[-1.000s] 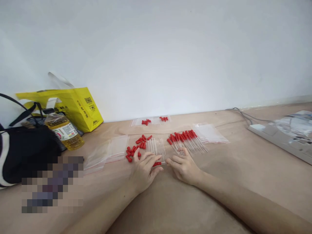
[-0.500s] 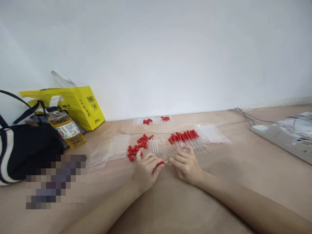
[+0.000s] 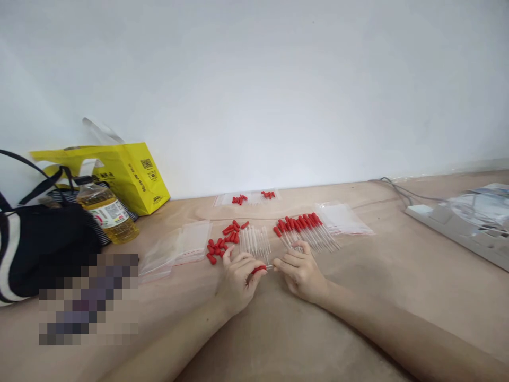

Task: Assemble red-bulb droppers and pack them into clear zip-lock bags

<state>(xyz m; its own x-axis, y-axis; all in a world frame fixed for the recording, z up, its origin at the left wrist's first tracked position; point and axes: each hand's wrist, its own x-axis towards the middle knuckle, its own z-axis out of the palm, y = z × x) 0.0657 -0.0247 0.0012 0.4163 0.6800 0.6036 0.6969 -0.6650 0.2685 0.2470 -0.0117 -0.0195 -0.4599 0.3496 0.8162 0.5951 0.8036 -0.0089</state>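
Brown tabletop [image 3: 358, 276] against a pale wall [image 3: 278, 95], two hands meeting near the middle.
Through my feed, the left hand [image 3: 240, 276] pinches a red bulb [image 3: 259, 269] between thumb and fingers, while the right hand [image 3: 300, 270] grips a clear tube [image 3: 270, 267] at the bulb's right; its tip is too small for me to say how deep it sits. Just beyond, loose red bulbs [image 3: 212, 260] lie left, bare tubes [image 3: 254, 240] centre, red-topped tubes [image 3: 305, 219] right.
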